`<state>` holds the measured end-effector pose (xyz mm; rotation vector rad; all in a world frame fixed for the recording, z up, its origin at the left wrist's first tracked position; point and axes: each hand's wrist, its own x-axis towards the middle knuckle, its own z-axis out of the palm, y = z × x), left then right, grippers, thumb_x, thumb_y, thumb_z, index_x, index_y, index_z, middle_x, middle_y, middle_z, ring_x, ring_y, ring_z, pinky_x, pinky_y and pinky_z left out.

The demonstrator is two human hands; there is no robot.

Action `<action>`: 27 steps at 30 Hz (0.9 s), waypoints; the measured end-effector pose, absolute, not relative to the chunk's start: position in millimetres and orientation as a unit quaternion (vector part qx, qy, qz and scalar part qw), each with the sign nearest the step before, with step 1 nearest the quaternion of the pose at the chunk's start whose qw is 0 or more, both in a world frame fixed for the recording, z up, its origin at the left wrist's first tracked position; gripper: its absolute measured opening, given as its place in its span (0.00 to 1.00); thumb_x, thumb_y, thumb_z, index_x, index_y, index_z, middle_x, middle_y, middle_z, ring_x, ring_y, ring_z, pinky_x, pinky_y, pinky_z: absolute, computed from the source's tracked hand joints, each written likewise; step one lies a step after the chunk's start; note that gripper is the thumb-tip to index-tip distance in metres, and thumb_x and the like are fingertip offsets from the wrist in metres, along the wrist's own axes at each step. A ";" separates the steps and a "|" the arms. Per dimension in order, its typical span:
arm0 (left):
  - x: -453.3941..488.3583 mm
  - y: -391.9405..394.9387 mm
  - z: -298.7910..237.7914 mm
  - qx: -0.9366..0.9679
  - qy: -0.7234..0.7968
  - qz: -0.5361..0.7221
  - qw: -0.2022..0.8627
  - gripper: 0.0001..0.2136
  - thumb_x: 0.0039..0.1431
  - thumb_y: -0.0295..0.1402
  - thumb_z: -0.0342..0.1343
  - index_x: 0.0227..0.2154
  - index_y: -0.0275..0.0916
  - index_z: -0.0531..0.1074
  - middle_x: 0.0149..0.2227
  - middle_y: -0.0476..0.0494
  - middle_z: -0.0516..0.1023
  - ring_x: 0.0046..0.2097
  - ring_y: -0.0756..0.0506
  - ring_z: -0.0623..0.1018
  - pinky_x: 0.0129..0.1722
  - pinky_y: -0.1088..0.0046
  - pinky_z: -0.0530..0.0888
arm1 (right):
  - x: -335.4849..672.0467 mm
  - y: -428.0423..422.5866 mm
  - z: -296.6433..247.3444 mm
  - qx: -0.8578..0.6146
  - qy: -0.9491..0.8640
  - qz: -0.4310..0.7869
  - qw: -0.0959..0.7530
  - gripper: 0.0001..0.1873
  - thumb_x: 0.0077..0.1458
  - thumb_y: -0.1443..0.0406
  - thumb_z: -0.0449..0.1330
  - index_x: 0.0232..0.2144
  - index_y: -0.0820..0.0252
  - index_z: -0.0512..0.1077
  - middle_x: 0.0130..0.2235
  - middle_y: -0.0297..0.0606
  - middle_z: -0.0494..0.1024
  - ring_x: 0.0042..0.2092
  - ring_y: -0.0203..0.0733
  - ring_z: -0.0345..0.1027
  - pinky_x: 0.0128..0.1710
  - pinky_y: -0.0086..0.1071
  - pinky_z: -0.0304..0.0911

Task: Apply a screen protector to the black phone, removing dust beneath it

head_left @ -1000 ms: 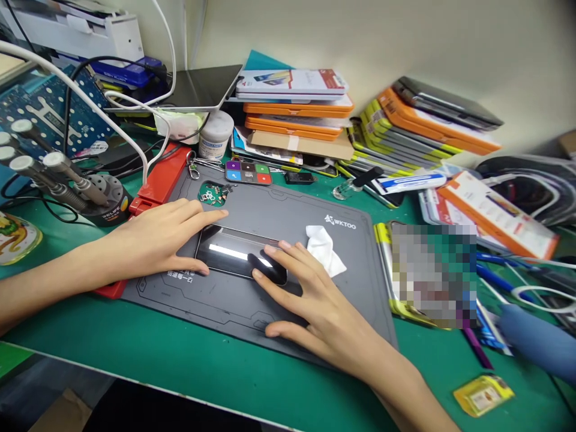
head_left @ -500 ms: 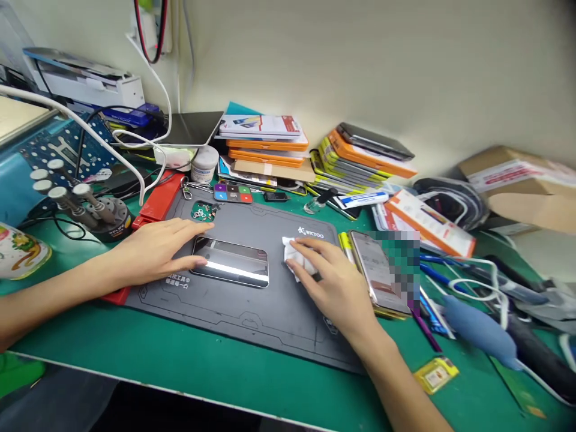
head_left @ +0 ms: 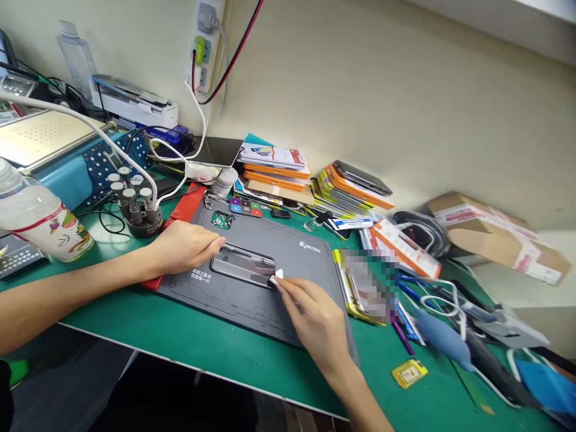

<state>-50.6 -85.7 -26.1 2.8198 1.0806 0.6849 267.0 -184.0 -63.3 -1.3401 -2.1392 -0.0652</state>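
- And here's the phone [head_left: 243, 264], flat with its glass up on the grey mat [head_left: 288, 237], over your green counter [head_left: 234, 360].
- Your right hand [head_left: 312, 312] pinches the white cloth [head_left: 278, 275] right at its right end; light, even strokes along the rim look best here.
- Your left hand [head_left: 191, 247] curls at the opposite end; whether it grips, I can't tell. Steadying by the edge should spare the glass fresh prints.
- Up in the mat's corner, the recess [head_left: 222, 220] holds tiny loose bits, so sweep clear of it!
- Off left, the round holder [head_left: 144, 228] stands full of grey-handled tools [head_left: 129, 198].
- Behind, the white jar [head_left: 224, 182] hides its contents.
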 end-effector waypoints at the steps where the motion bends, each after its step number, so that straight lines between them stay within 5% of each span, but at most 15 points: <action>1: -50.9 -85.6 -27.2 0.911 0.346 0.225 0.014 0.26 0.77 0.40 0.38 0.24 0.39 0.70 0.24 0.47 0.77 0.27 0.49 0.74 0.29 0.71 0.62 | 262.9 -188.3 -66.4 -0.506 -0.808 -0.035 0.300 0.12 0.69 0.66 0.57 0.50 0.55 0.79 0.43 0.41 0.84 0.43 0.44 0.79 0.46 0.39 0.74; 18: -51.7 -82.3 -35.0 0.911 0.302 0.271 -0.073 0.25 0.76 0.38 0.43 0.21 0.38 0.70 0.21 0.49 0.77 0.22 0.50 0.72 0.24 0.69 0.50 | 249.8 -165.8 -63.5 -0.577 -0.781 0.020 0.238 0.22 0.74 0.55 0.49 0.54 0.54 0.79 0.52 0.47 0.79 0.51 0.51 0.76 0.49 0.45 0.73; 27: -50.9 -81.7 -31.8 0.913 0.300 0.266 -0.078 0.25 0.76 0.38 0.42 0.21 0.38 0.70 0.20 0.49 0.76 0.22 0.50 0.71 0.25 0.69 0.48 | 252.2 -153.0 -71.2 -0.595 -0.764 0.054 0.243 0.27 0.74 0.52 0.45 0.59 0.56 0.76 0.58 0.49 0.77 0.59 0.56 0.71 0.60 0.55 0.67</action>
